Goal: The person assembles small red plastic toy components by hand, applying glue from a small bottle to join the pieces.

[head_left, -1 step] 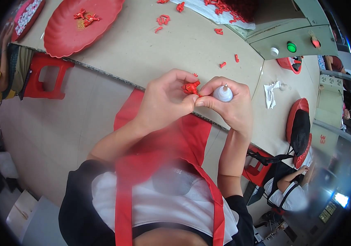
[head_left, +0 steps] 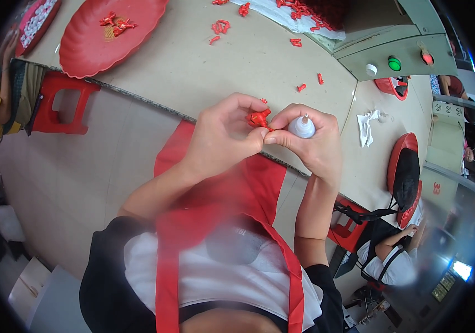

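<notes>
Over the table's front edge, my left hand (head_left: 220,133) pinches a small red plastic figure (head_left: 258,118) between thumb and fingers. My right hand (head_left: 318,139) holds a small white bottle with a thin nozzle (head_left: 302,126), tip up, in its curled fingers. The thumb and forefinger of that same hand press on the lower end of the figure, meeting my left thumb there. Whether they grip a separate small part is hidden. Beyond my hands lie two loose red pieces (head_left: 302,87) on the table.
A red scalloped tray (head_left: 76,53) with several red figures stands at the far left. More red parts (head_left: 304,14) lie on white cloth beside a grey-green machine (head_left: 398,64) with buttons. Crumpled tissue (head_left: 365,127) and a red basket (head_left: 386,86) are rightward. Other people sit on both sides.
</notes>
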A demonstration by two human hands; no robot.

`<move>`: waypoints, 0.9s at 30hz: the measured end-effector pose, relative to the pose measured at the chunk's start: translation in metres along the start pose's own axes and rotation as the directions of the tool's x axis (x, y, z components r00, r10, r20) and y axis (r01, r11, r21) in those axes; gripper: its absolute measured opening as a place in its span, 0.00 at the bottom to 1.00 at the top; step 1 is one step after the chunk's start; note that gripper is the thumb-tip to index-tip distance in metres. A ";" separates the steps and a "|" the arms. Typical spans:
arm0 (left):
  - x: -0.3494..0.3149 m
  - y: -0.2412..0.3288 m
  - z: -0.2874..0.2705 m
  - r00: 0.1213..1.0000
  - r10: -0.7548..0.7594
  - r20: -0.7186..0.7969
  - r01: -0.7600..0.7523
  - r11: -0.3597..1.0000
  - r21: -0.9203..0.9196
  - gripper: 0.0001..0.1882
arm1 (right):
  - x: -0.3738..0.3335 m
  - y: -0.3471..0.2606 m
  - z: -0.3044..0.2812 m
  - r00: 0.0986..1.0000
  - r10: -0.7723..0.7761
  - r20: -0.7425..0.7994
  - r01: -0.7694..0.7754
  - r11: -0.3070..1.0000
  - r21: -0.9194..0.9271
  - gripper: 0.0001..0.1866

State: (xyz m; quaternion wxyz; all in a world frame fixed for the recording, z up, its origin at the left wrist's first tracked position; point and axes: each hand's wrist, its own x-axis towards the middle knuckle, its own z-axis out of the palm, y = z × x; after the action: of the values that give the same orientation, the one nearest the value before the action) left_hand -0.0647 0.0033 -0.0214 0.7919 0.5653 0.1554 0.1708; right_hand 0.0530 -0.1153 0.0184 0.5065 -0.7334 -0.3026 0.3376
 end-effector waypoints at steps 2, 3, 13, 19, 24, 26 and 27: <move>0.000 0.002 0.001 1.000 0.007 0.000 -0.007 0.998 0.068 0.16 | -0.002 -0.002 0.000 1.000 0.013 -0.006 -0.013 1.000 0.016 0.10; 0.001 0.000 0.001 1.000 0.007 0.004 -0.007 0.998 0.067 0.16 | -0.003 -0.003 0.000 1.000 0.026 -0.014 -0.026 0.999 0.032 0.10; 0.019 -0.009 -0.048 0.940 -0.233 0.248 0.339 0.703 -0.625 0.13 | -0.016 0.030 -0.030 0.808 0.096 -0.582 -0.091 0.995 0.038 0.10; 0.031 -0.020 -0.031 0.873 -0.250 0.419 0.471 0.211 -0.856 0.12 | -0.046 0.122 -0.134 0.512 -0.362 -0.779 -0.657 0.420 -0.627 0.09; 0.033 -0.019 -0.028 0.866 -0.273 0.418 0.480 0.222 -0.849 0.12 | -0.029 0.093 -0.100 0.562 -0.040 -0.826 -0.528 0.752 -0.396 0.11; 0.033 -0.015 -0.024 0.871 -0.356 0.339 0.456 0.329 -0.827 0.14 | -0.024 0.064 -0.064 0.622 0.131 -0.772 -0.213 0.977 -0.006 0.12; 0.031 -0.013 -0.022 0.870 -0.361 0.336 0.456 0.331 -0.826 0.14 | -0.022 0.043 -0.042 0.661 0.148 -0.736 -0.117 0.989 0.094 0.12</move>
State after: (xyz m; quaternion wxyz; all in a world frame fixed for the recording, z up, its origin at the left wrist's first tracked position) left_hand -0.0454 0.0322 -0.0426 0.9896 0.0163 0.1431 -0.0044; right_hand 0.0777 -0.1685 -0.0074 0.5737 -0.8172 -0.0106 0.0531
